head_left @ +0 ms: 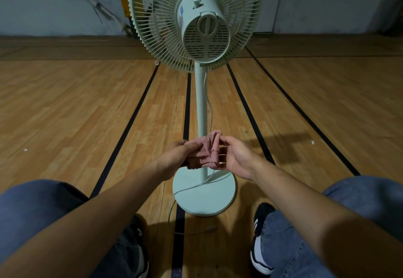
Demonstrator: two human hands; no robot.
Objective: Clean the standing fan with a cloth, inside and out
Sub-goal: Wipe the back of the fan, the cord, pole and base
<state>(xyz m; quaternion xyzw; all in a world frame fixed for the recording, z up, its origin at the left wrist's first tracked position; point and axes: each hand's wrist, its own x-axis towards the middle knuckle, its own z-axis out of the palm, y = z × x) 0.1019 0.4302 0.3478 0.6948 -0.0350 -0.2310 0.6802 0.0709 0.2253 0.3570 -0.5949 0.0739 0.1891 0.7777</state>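
Note:
A pale green standing fan point(201, 94) stands right in front of me, its back toward me. The motor housing point(204, 31) and round grille point(152, 27) are at the top, and the round base point(205, 197) lies between my feet. A crumpled pink cloth point(206, 150) is held in front of the fan's pole, just above the base. My left hand point(176, 158) grips the cloth's left side. My right hand point(235, 158) pinches its right side between thumb and fingers.
The fan's white cord point(192, 187) runs down the pole, across the base and onto the wooden floor point(76, 107) with black lines. My knees in jeans and my black-and-white shoes point(259, 240) flank the base. A grey wall point(43, 5) lies beyond.

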